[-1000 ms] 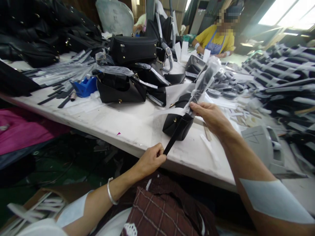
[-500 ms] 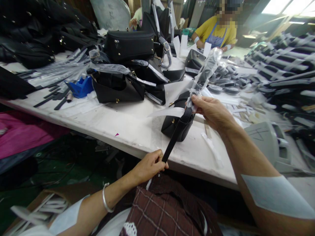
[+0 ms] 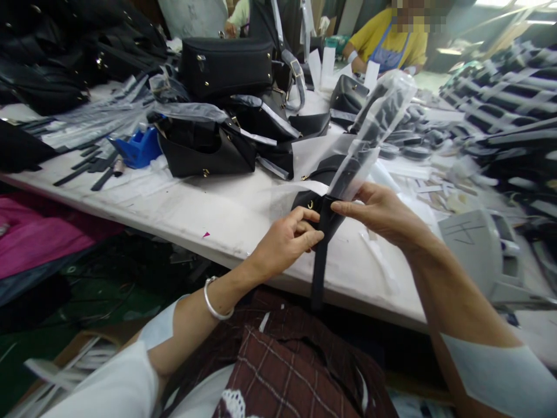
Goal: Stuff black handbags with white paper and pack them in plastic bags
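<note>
A black strap (image 3: 321, 267) hangs down past the table's front edge, held by both hands near its middle. My left hand (image 3: 291, 235) pinches it between thumb and fingers. Just above and to the right, my right hand (image 3: 374, 209) grips it where a clear plastic sleeve (image 3: 374, 125) begins. The sleeve covers the strap's upper part and stands up, tilted to the right. Behind the hands sits a small black handbag (image 3: 304, 200) with a gold fitting, partly hidden by the strap. A white strip (image 3: 300, 187) sticks out over that bag.
Several black handbags (image 3: 226, 67) are piled at the back. A blue holder (image 3: 138, 150) and wrapped straps (image 3: 104, 116) lie left on the white table (image 3: 191, 215). A grey tape dispenser (image 3: 470, 244) stands right. Across the table is a person in yellow (image 3: 369, 43).
My left hand has moved up the strap, close to my right hand. The strap's lower end now hangs free, and the plastic sleeve stands more spread out above my right hand.
</note>
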### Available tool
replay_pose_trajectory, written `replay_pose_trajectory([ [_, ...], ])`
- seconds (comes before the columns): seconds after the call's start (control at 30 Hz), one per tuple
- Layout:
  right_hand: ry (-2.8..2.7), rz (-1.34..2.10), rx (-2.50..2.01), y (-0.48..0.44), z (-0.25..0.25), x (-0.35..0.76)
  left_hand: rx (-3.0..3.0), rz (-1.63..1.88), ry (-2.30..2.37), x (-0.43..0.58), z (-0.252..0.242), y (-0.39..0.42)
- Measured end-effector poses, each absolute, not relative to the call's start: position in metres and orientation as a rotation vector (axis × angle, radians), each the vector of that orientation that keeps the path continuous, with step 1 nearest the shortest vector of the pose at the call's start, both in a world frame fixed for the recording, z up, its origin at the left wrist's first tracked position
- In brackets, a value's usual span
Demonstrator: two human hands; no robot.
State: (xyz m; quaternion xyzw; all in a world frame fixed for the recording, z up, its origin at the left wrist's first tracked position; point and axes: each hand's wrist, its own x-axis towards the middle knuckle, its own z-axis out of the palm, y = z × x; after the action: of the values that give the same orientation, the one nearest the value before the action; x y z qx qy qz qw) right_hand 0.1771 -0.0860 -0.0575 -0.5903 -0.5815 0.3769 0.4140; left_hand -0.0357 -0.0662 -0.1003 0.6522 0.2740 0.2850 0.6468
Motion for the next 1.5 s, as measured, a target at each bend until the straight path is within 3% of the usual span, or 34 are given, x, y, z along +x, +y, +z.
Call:
replay_pose_trajectory([
  [0.33, -1.384, 1.201, -1.355, -0.075, -0.057, 0.179, 1.810, 0.924, 0.841, -0.009, -0.086, -0.046],
  [0.67, -1.371, 1.237, -1.299, -0.072, -0.062, 0.186, 1.916, 0.859, 0.923, -0.005, -0.075, -0.036],
  [1.0, -1.349, 0.893, -1.405, -0.078, -0.076, 0.174, 2.171, 0.827, 0.959, -0.004, -0.068, -0.035],
  [1.2, -1.386, 0.745, -1.489, -0.079, -0.072, 0.170, 2.375, 0.980, 0.815, -0.008, -0.069, -0.024],
  [1.5, -1.414, 0.591, -1.659, -0.084, -0.062, 0.159, 2.234, 0.761, 0.650, -0.010, -0.057, -0.004],
])
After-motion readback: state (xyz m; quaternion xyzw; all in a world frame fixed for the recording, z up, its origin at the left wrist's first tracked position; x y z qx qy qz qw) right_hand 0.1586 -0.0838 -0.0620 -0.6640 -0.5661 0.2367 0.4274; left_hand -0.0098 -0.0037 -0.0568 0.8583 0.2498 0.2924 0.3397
